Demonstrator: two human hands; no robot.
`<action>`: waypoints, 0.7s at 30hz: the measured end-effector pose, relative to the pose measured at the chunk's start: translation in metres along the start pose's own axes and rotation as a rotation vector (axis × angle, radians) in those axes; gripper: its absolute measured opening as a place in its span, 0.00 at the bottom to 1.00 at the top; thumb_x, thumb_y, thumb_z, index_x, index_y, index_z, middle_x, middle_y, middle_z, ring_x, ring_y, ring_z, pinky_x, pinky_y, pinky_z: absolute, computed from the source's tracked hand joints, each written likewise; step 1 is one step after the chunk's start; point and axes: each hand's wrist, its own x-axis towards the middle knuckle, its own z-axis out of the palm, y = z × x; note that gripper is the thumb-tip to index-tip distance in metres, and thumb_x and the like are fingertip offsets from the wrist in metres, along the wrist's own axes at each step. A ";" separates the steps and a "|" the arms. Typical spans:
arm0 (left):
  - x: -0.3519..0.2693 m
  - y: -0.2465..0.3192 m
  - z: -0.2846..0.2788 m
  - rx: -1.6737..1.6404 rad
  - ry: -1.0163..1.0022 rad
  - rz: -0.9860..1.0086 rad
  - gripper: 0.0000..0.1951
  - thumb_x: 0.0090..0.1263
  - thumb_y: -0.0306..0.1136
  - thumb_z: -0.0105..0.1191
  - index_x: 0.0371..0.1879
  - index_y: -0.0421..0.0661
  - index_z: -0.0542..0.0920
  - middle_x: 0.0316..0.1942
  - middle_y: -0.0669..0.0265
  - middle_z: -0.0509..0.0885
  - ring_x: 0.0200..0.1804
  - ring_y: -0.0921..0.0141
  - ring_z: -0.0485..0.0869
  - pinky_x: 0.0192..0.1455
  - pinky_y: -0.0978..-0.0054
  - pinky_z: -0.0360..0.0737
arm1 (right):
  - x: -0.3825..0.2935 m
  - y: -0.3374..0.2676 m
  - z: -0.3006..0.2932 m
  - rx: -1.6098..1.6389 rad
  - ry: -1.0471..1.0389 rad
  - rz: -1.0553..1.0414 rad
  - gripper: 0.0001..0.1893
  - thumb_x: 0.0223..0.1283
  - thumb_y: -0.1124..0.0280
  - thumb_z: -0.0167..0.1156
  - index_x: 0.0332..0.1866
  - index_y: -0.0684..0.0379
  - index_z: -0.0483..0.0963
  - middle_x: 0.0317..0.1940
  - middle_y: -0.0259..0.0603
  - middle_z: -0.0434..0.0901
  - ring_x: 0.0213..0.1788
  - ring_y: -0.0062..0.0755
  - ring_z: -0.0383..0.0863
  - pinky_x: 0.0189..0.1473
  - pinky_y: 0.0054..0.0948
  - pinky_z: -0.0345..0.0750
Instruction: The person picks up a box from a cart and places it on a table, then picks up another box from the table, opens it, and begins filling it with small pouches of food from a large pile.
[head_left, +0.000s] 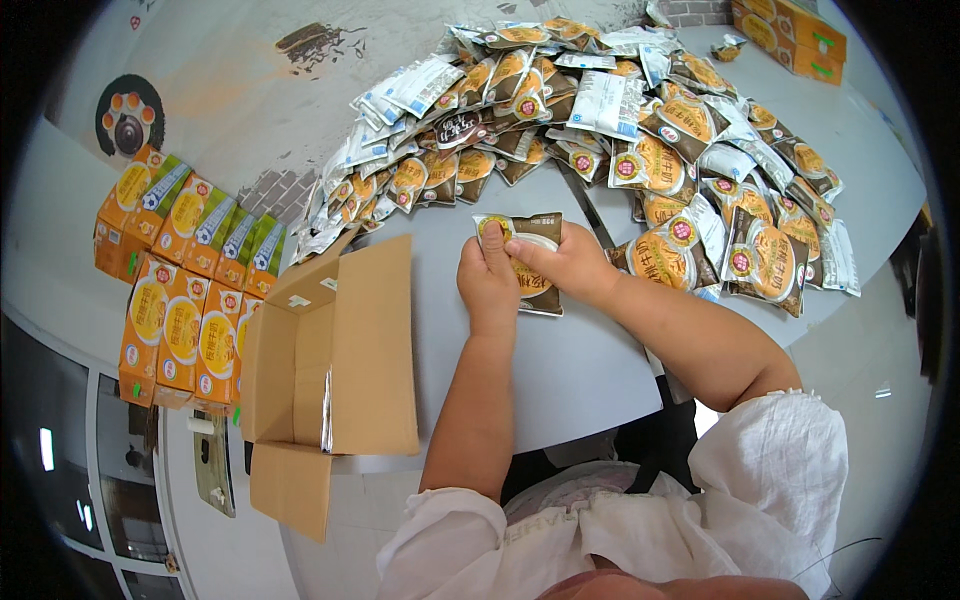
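Both of my hands hold one brown and orange milk pouch upright above the table. My left hand (487, 270) grips its left side, and my right hand (574, 262) its right side, with the thumbs on the printed front. The pouch (541, 300) is partly covered by my fingers. To the left stands an open cardboard box (375, 345), its flaps spread; a silvery edge shows inside near its right wall. Behind my hands lies a large heap of milk pouches (667, 172), some showing white backs, others their brown and orange fronts.
Orange milk cartons (180, 330) stand in rows at the left, beyond the cardboard box. Another orange carton (787, 41) lies at the far right of the grey table (480, 375), with a small crumpled pouch (727, 49) near it. A patterned wall rises behind the heap.
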 end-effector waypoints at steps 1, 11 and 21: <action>0.000 0.000 0.000 -0.009 -0.005 0.004 0.28 0.77 0.55 0.41 0.34 0.38 0.78 0.29 0.64 0.80 0.34 0.73 0.75 0.40 0.73 0.75 | -0.001 -0.001 0.000 0.005 -0.004 0.002 0.17 0.61 0.58 0.64 0.47 0.60 0.80 0.38 0.38 0.85 0.40 0.28 0.83 0.45 0.28 0.78; 0.004 0.002 0.003 -0.101 -0.017 0.051 0.26 0.78 0.51 0.41 0.34 0.37 0.78 0.27 0.59 0.81 0.31 0.67 0.77 0.37 0.68 0.75 | -0.002 -0.010 -0.003 -0.320 0.043 -0.094 0.17 0.64 0.55 0.59 0.45 0.59 0.81 0.34 0.48 0.84 0.37 0.46 0.83 0.42 0.34 0.77; 0.005 0.002 0.006 -0.005 0.012 0.065 0.25 0.78 0.49 0.42 0.33 0.36 0.80 0.26 0.56 0.82 0.30 0.64 0.79 0.38 0.67 0.76 | -0.001 -0.013 -0.013 -0.243 -0.003 0.094 0.24 0.70 0.49 0.48 0.35 0.62 0.78 0.28 0.50 0.82 0.30 0.45 0.80 0.38 0.37 0.75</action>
